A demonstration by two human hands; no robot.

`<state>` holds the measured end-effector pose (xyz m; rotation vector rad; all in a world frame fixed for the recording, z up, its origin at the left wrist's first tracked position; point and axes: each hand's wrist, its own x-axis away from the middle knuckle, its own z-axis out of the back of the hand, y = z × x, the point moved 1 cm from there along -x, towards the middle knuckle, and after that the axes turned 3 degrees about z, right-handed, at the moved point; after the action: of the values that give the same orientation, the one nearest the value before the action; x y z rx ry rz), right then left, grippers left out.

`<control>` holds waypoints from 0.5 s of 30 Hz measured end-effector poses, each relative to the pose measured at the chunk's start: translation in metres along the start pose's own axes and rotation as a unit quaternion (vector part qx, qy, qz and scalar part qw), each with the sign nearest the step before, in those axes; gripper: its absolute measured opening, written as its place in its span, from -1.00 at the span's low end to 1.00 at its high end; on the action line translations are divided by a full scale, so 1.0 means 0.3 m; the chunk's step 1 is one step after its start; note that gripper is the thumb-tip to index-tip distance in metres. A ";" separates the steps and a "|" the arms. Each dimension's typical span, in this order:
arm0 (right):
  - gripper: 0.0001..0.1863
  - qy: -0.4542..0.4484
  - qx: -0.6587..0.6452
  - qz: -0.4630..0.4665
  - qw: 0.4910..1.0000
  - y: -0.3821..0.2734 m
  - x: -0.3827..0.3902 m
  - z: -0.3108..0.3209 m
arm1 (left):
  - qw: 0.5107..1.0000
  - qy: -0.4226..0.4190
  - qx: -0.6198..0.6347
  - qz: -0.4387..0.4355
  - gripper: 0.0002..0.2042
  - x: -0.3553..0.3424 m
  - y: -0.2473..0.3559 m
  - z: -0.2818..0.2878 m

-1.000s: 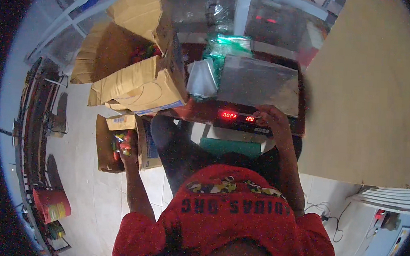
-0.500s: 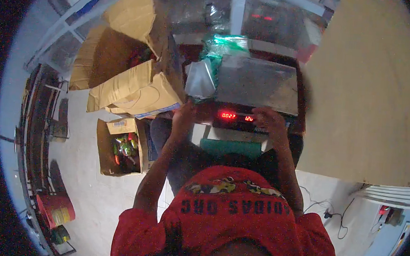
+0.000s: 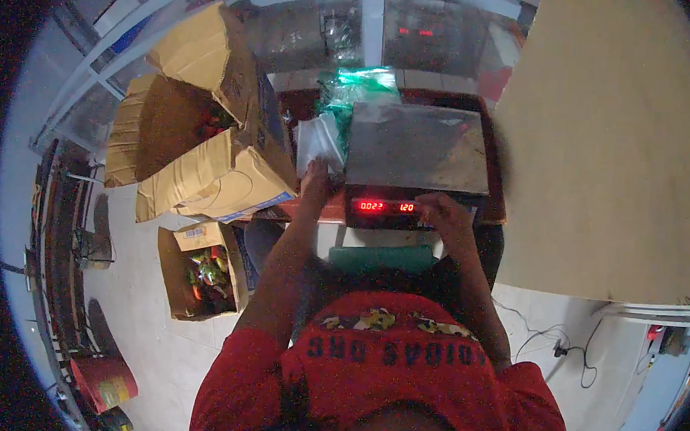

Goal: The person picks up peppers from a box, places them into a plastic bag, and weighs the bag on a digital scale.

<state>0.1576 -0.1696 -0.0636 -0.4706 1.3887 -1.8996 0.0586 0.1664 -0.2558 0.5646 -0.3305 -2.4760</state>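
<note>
My left hand (image 3: 315,180) has its fingers closed on the near edge of a clear plastic bag (image 3: 316,139), which lies left of a digital weighing scale (image 3: 416,149). The scale has a flat metal platform with nothing set on it, and red digits glow on its front panel. Right of those digits, my right hand (image 3: 444,214) is held with curled fingers pressed together; whatever may be between them is too dark and small to make out. Behind the clear bag lies crumpled green-tinted plastic wrapping (image 3: 361,86).
A large opened cardboard box (image 3: 182,166) with red and green contents stands at left. Below it, a smaller box (image 3: 203,274) holds several colourful packed items. A tall brown board (image 3: 608,168) closes off the right. Cables (image 3: 560,347) lie on the floor.
My left hand has moved forward from beside the large box onto the clear plastic bag. My right hand stays by the scale's display. The whole view has shifted slightly.
</note>
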 end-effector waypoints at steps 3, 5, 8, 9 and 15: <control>-0.77 0.015 -0.037 -0.024 0.999 0.025 0.003 -0.016 | 0.996 0.041 -0.070 -0.044 -0.59 -0.005 -0.013 0.009; -0.76 0.003 -0.008 -0.033 0.999 0.024 -0.001 -0.009 | 0.995 -0.075 -0.069 -0.020 -0.55 -0.032 -0.023 0.010; -0.76 -0.002 0.029 -0.034 0.999 0.001 -0.001 0.002 | 0.974 -0.053 0.204 0.088 -0.64 -0.037 -0.035 0.034; -0.75 0.002 0.037 -0.026 0.999 -0.007 0.001 0.002 | 0.948 -0.041 0.292 0.123 -0.66 -0.038 -0.039 0.043; -0.73 0.038 0.009 -0.013 0.999 0.033 0.012 -0.005 | 0.999 -0.036 0.025 -0.027 -0.80 -0.121 -0.034 0.109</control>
<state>0.1576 -0.1727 -0.0738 -0.4141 1.4200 -1.9678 0.0658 0.1994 -0.2191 0.5124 -0.4122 -2.5515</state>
